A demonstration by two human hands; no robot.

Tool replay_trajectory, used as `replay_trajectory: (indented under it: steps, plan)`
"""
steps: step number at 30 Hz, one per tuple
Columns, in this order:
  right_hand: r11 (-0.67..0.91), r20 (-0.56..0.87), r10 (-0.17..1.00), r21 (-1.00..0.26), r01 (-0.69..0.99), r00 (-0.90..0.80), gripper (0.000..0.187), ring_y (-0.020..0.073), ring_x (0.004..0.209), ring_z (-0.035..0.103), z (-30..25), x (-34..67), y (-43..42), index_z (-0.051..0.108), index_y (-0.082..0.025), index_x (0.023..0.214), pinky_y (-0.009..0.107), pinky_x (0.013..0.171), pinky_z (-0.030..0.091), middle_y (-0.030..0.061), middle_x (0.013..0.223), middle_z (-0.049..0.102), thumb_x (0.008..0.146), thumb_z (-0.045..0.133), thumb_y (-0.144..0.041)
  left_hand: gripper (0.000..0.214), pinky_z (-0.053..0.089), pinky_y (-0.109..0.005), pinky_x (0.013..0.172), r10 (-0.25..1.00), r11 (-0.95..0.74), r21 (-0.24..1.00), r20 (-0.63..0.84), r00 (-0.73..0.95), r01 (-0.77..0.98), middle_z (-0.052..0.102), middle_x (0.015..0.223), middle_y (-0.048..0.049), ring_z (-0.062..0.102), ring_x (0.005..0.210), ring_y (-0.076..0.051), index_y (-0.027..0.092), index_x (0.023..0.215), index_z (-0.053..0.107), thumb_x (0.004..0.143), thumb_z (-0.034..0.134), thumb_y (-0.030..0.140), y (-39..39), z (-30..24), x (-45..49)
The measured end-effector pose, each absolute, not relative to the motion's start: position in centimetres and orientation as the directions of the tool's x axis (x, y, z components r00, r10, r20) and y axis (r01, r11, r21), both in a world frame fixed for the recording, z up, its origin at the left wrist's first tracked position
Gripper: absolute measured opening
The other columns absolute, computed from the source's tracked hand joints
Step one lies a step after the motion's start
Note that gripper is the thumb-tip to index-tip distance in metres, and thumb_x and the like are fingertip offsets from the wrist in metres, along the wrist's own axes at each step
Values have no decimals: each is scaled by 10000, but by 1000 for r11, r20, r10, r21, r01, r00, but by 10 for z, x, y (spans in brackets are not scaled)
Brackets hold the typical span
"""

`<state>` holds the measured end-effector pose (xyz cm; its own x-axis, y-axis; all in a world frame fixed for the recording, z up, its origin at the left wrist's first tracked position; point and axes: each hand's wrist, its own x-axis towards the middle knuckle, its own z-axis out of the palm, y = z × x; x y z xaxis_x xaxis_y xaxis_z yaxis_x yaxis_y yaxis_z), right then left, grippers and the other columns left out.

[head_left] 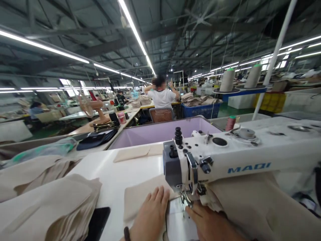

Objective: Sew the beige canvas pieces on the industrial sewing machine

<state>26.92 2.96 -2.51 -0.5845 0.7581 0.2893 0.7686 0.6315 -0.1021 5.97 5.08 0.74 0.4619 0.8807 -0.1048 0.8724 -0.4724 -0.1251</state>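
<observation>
Left hand (152, 212) palm down, fingers straight and close together, laid flat over a beige, roughly rectangular fabric piece (134, 199); dark round band (126, 233) at the wrist. Right hand (209, 219) low by the needle end of a white-and-grey sewing machine (243, 150) lettered MAQI in blue, fingers bunched narrow, tips just beside the silver metal presser foot (187, 200); cannot tell whether they pinch any cloth.

Fabric piece lies on the smooth white worktop (107, 180), left of the presser foot, right end reaching close to it. Broad beige fabric sheet (258, 204) to the right, below the machine's arm. Near left, a loose pile of beige fabric pieces (65, 204), edges curling, beside a flat black object (100, 222).

Far edge of worktop: long beige fabric strip (132, 154), then an open lilac bin (147, 134). Dark red thread spool (230, 124), green-topped, behind the machine. Farther off, a person in a white top (163, 98), back turned; blue plastic crate (199, 112) of beige cloth to the right
</observation>
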Motion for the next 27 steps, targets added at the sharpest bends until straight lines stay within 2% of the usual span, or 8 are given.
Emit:
replay_trajectory:
  steps: [3,9,13,16,19,22,24,27]
  plan:
    - [632,319,754,-113,767,-574,554,162,748,604,-35,270,35,587,-191,1100,266,526,430,13,986,629,611,448,32,587,420,-412,992,889,-457,-72,-62,453,887,382,1356,-177,396,1241,-274,126,1359,347,791,316,-23,57,3,45]
    - [597,355,776,-151,788,-521,440,176,733,595,-42,268,37,613,-223,984,294,511,377,11,911,623,623,478,-10,697,500,-426,860,917,-398,388,190,351,831,604,1122,-119,595,1003,-238,168,1416,162,744,328,89,70,57,-1]
    - [642,299,749,-107,759,-591,383,178,684,569,-46,266,44,607,-192,936,300,464,334,30,841,606,600,499,-44,616,532,-341,796,971,-225,853,154,185,472,638,1002,-83,624,902,-207,154,1382,223,789,377,213,66,110,-8]
    - [643,277,749,-80,762,-602,379,177,665,561,-47,267,47,591,-194,907,310,456,310,29,841,593,576,490,-38,626,544,-333,768,983,-126,956,85,163,265,636,986,-110,640,859,-201,127,1396,129,820,353,225,63,100,-3]
    - [675,369,710,-113,729,-600,379,158,662,561,-47,270,46,570,-220,922,310,466,308,3,850,582,606,484,-29,589,540,-392,795,986,-164,822,123,111,546,573,1135,-173,617,964,-235,115,1395,132,834,303,171,61,52,-2]
    - [670,447,691,-99,736,-568,333,154,606,543,-51,270,45,569,-222,845,321,439,273,-8,768,569,576,504,-38,580,402,-491,985,916,-340,283,316,248,897,371,1363,-190,416,1223,-310,131,1309,378,734,415,63,55,15,3]
    - [657,462,698,-112,745,-547,319,154,594,540,-56,268,45,565,-226,822,326,431,255,-14,754,569,568,509,-42,549,407,-452,998,855,-501,62,190,483,863,398,1357,-146,430,1212,-303,168,1219,500,692,475,15,48,11,18]
    - [659,508,695,-169,732,-509,266,151,597,542,-63,265,47,553,-229,813,322,426,249,-18,754,573,614,507,-58,370,500,-302,898,712,-699,45,-40,701,713,576,1164,-73,578,1018,-225,181,1060,599,719,584,38,41,24,50]
